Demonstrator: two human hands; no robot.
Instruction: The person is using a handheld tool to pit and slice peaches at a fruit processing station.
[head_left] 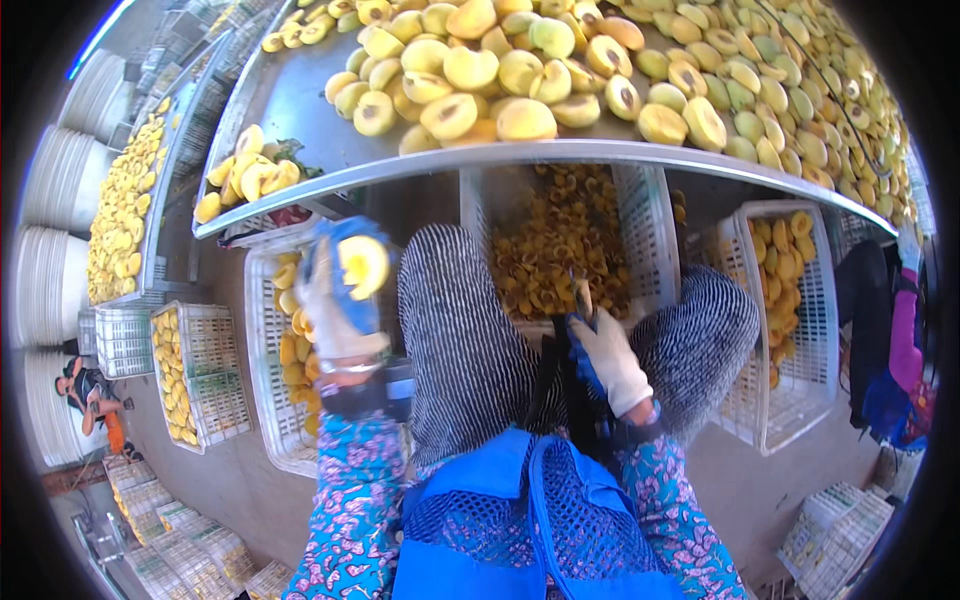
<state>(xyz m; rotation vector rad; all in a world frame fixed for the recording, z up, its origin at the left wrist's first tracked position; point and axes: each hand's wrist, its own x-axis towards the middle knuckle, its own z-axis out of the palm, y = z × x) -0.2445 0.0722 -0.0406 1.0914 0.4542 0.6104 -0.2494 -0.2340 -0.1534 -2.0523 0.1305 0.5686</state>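
Observation:
My left hand (335, 305), in a white and blue glove and blurred by motion, is closed on a yellow peach half (363, 267) with a pale hollow centre. It is above a white crate (268, 400) of peach halves, left of my striped knees. My right hand (612, 358), gloved the same way, is closed round a slim, short tool (583, 295) pointing away from me; its exact kind is hard to make out. Beyond the tool, between my knees, a white crate (652, 235) holds brown and yellow peach scraps.
A metal table (320, 115) heaped with peach halves (470, 70) spans the far side. More crates stand at the right (790, 385) and left (222, 365). A person's purple sleeve (906, 340) shows at the right rim; another person (90, 400) is far left.

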